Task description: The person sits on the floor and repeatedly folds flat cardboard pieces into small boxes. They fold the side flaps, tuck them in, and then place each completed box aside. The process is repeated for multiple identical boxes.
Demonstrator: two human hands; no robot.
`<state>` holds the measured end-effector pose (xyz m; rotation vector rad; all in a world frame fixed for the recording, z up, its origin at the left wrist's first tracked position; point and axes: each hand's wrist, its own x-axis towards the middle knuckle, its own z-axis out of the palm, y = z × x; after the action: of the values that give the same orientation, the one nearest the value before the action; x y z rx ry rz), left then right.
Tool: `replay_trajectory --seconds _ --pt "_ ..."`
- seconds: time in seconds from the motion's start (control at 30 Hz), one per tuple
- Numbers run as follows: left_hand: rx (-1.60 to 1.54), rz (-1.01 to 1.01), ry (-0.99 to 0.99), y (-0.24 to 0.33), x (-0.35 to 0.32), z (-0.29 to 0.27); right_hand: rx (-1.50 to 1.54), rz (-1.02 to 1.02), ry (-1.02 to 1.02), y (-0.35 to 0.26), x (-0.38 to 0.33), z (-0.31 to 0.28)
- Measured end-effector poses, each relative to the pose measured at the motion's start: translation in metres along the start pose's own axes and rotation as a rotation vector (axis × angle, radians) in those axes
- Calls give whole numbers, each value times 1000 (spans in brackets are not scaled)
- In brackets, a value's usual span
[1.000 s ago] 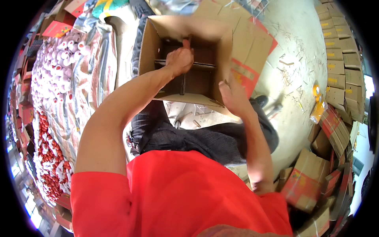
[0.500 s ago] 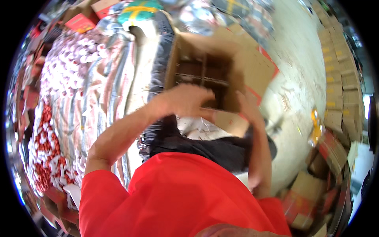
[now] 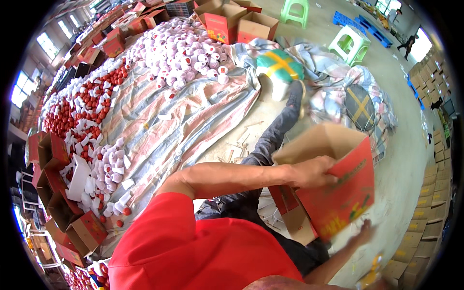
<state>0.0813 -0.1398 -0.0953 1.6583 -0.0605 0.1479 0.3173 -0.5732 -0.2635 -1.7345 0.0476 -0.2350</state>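
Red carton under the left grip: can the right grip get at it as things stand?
Probably yes. The right grip looks open and empty, near the red carton's lower edge, with nothing visible between; the left grip is up at the rim.

The pale floor (image 3: 392,176) carries a striped sheet (image 3: 162,140), two green stools (image 3: 354,36), blue pallets (image 3: 349,21) and, beside the sheet, scattered scraps (image 3: 240,143). Heaps of wrapped fruit (image 3: 186,55) and red fruit (image 3: 63,121) lie on the sheet, white pieces (image 3: 165,117) strewn around.
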Motion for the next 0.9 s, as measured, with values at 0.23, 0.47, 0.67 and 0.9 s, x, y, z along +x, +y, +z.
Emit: replay_trajectory --seconds 0.23,0.47,0.67,0.9 --pt "-501 -509 205 -5 46 -126 -275 -68 43 53 39 -28" --pt "-369 690 1363 122 -28 -557 -264 11 -256 81 22 52" --pt "485 291 1139 -40 -24 -411 -669 3 -459 94 1 31" --pt "296 -145 737 -230 -30 -174 -928 9 -668 117 -70 42"
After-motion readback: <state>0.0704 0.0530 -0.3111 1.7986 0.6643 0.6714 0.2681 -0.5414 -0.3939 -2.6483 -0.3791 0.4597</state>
